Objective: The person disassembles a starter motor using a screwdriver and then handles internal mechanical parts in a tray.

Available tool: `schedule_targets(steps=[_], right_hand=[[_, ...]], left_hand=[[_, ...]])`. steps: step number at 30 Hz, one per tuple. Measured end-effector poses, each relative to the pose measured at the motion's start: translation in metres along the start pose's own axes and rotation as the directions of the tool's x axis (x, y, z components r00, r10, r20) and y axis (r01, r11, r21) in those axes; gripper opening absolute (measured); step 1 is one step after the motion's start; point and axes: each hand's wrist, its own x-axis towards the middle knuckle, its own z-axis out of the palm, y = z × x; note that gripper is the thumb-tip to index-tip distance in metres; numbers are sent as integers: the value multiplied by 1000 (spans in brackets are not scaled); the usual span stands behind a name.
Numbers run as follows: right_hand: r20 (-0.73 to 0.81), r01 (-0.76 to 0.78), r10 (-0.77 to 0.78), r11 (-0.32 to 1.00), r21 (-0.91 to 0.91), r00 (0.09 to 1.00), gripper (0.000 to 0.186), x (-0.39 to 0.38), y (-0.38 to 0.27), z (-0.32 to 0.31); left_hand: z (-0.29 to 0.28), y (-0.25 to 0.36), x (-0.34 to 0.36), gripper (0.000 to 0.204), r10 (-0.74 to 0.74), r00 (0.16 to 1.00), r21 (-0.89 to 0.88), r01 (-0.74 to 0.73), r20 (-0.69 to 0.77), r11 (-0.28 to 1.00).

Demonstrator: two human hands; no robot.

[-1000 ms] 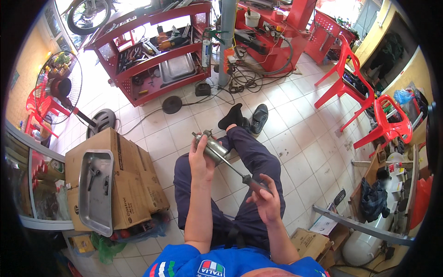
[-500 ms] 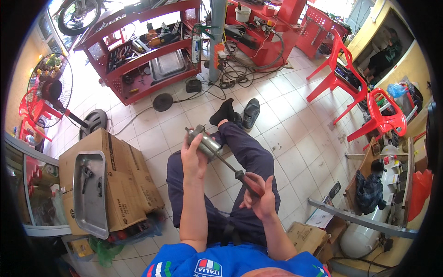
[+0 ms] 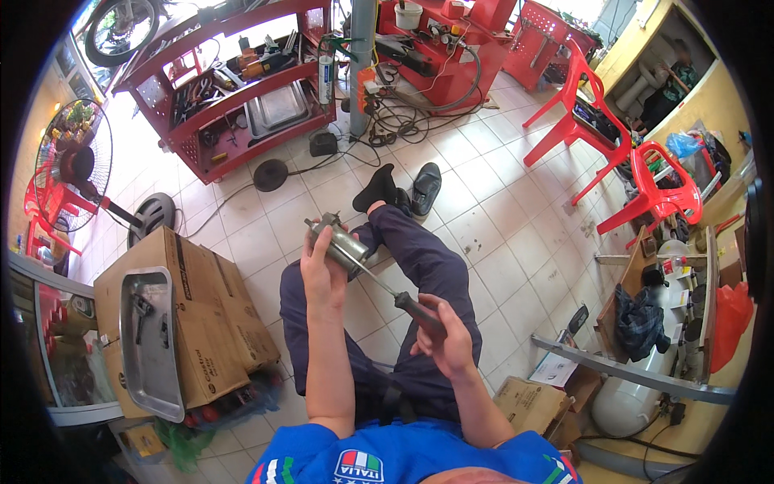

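The person is sitting on the pale tiled floor (image 3: 516,210) with legs crossed, and the left hand (image 3: 322,274) is wrapping its fingers tightly around a grey cylindrical metal motor part (image 3: 339,242), holding it tilted above the left knee. The right hand (image 3: 445,339) is closing in a firm fist around the dark handle of a long thin-shafted screwdriver (image 3: 403,298), whose tip is reaching into the lower end of the metal part. Beside the left leg, a brown cardboard box (image 3: 210,323) is carrying a shallow steel tray (image 3: 153,387) with small tools lying in it. Further off, a red metal tool cart (image 3: 242,89) is standing near a black pedestal fan (image 3: 72,161), and two red plastic chairs (image 3: 629,153) are standing to the right.
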Motion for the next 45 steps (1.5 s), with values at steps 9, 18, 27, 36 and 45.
schedule_targets(steps=[9,18,27,36,45], right_hand=[[-14,4,-2,992,122,1000,46,-3,-7,18],[-195,122,-143,986,-117,970,52,1,5,17],[-203,99,-133,980,-171,970,51,-5,-8,23],[-57,29,-29,1000,-13,998,44,-7,-10,11],[-177,19,-26,999,-43,984,44,-10,-11,24]], left_hand=[[-1,1,-2,42,-3,998,24,2,70,1000],[-1,-4,0,38,33,995,102,-43,97,994],[1,-3,0,36,10,1000,22,-10,-25,1000],[3,-2,-1,36,28,999,74,-30,22,997],[1,2,-2,38,-20,997,20,19,74,1000]])
